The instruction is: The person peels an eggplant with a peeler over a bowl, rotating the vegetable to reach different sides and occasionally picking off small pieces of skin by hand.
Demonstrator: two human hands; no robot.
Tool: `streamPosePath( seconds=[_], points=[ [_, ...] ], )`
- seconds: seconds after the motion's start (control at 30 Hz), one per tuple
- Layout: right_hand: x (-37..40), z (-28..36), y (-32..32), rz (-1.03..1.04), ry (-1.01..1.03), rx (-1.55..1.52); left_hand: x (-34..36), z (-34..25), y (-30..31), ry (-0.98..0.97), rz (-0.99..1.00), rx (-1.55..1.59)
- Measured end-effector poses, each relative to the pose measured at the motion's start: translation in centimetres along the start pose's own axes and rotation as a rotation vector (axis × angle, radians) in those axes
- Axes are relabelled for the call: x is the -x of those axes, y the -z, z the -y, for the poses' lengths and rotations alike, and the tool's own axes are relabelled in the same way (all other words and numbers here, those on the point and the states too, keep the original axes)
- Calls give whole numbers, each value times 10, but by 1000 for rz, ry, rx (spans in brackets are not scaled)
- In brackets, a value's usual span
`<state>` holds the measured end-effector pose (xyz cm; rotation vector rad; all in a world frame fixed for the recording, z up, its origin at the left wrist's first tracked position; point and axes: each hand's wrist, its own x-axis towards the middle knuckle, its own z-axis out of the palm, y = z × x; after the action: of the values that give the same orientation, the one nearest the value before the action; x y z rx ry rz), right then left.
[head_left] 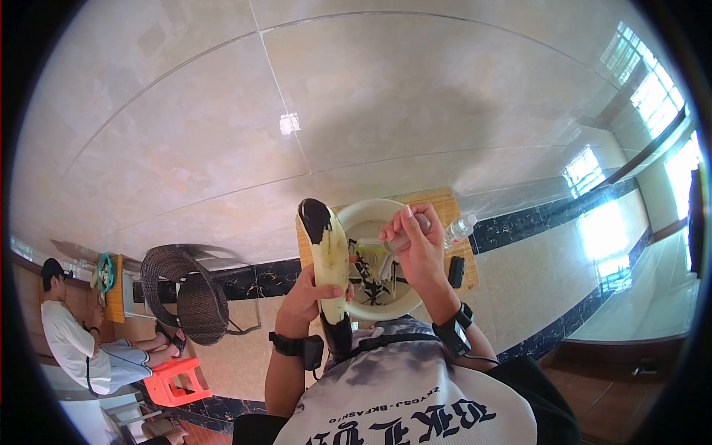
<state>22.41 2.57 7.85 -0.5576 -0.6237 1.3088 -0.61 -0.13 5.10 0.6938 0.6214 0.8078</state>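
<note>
Standing near-upright before the body, long eggplant (328,248), mostly peeled pale, dark skin left at both ends; left hand (308,297) closed round its lower half, far tip pointing away. Right hand (419,248), just beside the upper half, clenched on a pale tool (378,245), likely a peeler, over the cream bowl (371,202) on a wooden table (445,204); bottle (460,228) at its right edge
</note>
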Motion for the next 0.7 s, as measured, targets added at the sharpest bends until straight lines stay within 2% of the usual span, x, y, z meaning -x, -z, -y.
streamPosePath(
  seconds=[0.7],
  points=[
    [-2,2,2,-19,9,-5,-1,-2,-1,22,9,-10]
  ],
)
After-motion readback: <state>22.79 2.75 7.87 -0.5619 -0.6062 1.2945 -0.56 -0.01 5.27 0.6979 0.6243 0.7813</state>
